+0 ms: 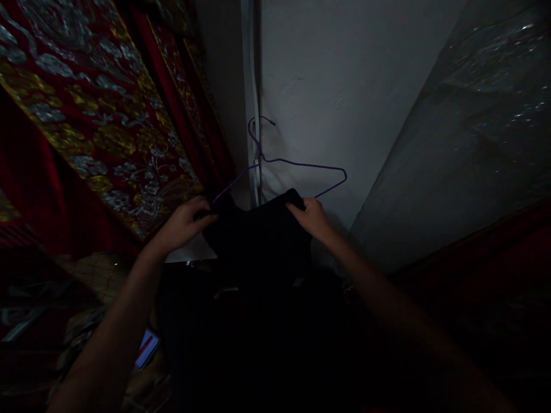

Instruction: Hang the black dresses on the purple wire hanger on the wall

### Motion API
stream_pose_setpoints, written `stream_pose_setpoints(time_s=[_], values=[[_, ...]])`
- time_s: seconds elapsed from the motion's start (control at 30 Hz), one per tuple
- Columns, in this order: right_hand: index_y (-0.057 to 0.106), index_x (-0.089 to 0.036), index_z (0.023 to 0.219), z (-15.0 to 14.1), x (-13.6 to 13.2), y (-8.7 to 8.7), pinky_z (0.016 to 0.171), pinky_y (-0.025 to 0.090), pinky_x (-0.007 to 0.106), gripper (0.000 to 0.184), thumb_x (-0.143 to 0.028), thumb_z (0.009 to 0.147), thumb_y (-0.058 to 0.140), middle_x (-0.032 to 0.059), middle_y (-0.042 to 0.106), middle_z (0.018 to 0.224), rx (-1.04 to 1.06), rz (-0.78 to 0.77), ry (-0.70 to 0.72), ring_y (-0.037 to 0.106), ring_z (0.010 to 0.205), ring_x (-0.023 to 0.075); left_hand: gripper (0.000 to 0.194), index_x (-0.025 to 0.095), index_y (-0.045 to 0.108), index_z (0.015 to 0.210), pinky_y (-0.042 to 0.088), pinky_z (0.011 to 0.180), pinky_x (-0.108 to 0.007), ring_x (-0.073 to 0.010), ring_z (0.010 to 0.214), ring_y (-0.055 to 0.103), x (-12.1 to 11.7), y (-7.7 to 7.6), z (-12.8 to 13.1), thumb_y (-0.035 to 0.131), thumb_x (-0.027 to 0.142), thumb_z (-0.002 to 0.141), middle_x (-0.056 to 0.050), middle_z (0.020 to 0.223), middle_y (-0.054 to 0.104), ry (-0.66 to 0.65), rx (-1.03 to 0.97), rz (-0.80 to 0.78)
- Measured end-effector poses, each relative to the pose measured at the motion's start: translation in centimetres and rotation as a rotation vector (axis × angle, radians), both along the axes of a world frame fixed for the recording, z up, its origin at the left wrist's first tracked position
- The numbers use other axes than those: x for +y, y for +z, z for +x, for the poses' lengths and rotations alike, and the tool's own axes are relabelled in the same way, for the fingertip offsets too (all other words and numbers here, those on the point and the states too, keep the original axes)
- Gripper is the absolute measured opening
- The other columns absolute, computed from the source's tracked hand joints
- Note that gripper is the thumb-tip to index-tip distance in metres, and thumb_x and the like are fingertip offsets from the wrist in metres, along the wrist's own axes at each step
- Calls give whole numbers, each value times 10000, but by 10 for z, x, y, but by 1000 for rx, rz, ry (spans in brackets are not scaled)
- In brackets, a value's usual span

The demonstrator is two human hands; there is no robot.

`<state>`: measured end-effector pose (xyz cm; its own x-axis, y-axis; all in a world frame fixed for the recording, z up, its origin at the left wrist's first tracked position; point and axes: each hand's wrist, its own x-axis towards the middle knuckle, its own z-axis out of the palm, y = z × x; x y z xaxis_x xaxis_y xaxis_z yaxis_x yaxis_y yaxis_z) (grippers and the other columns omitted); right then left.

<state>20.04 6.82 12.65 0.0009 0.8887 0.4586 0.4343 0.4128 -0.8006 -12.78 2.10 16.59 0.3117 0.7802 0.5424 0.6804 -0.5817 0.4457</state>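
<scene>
A purple wire hanger (pixel 301 164) hangs by its hook against a pale wall, in front of a vertical strip. Black cloth, seemingly a garment (pixel 258 241), covers its lower part; what kind is too dark to tell. My left hand (pixel 189 221) pinches the cloth's upper left edge, beside the hanger's left arm. At the upper right edge, my right hand (pixel 310 217) grips a bunched fold between thumb and fingers, just below the hanger's right end. The hanger's bottom bar is hidden behind the cloth.
Red fabric with gold and silver embroidery (pixel 116 132) hangs at the left. Clear plastic sheeting (pixel 473 126) covers something on the right. A lit phone (pixel 147 348) lies low on the left, near my forearm. The bottom of the view is very dark.
</scene>
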Motion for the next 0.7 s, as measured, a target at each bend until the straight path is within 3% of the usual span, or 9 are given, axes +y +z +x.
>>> stream_pose_setpoints(time_s=[0.07,0.17,0.2,0.27,0.33,0.43,0.53,0.63,0.7], values=[[580,-183,575,-6,-11,-4,501,345,260,325,-421,796,600,-1,544,552,25,-8,100,507,528,142,150,214,661,923,464,902,-349,-235,940,632,3,12,20,619,327,833,-76,1012,693,-28,-74,73],[709,-170,803,-1,-20,-3,685,500,304,215,-341,819,579,51,702,784,21,119,163,663,758,209,422,211,584,1256,473,889,-343,-213,891,652,12,18,36,567,206,835,-69,1027,716,-2,-181,127],[728,-172,931,6,-20,-1,779,520,327,226,-296,814,578,69,730,907,24,199,121,683,872,226,456,206,575,1292,477,871,-337,-207,861,654,15,18,38,548,187,838,-65,1001,723,1,-178,124],[672,-170,1203,26,-14,5,891,520,366,424,-222,790,588,103,721,1099,62,348,-39,673,1029,241,408,197,638,1235,480,855,-333,-211,844,654,19,20,36,523,174,844,-66,957,728,4,-136,104],[596,-147,1332,51,-3,14,865,537,389,561,-211,775,618,123,720,1101,100,407,-177,677,1022,252,343,196,694,1137,478,879,-343,-224,876,652,20,24,32,512,169,848,-74,959,725,21,-132,104],[728,-134,1089,87,12,30,708,551,366,354,-307,788,654,78,735,844,56,322,-154,697,825,243,292,209,719,1058,453,960,-360,-242,971,631,20,33,24,545,158,829,-79,1024,704,32,-137,141],[755,-163,804,109,13,48,600,528,328,271,-427,782,697,41,705,692,14,199,53,678,689,212,180,209,721,940,423,997,-344,-240,1026,592,26,37,14,590,174,822,-77,1039,666,70,-162,205],[754,-172,785,104,7,61,554,523,324,319,-484,818,698,62,699,668,70,127,157,670,621,199,115,189,696,886,443,885,-299,-208,880,577,35,32,8,602,255,872,-56,912,654,158,-280,185],[756,-178,799,87,8,61,579,544,339,337,-486,883,651,93,701,694,83,206,32,679,644,205,192,175,684,864,439,780,-271,-192,779,556,38,28,13,579,329,913,-42,828,650,161,-331,114]])
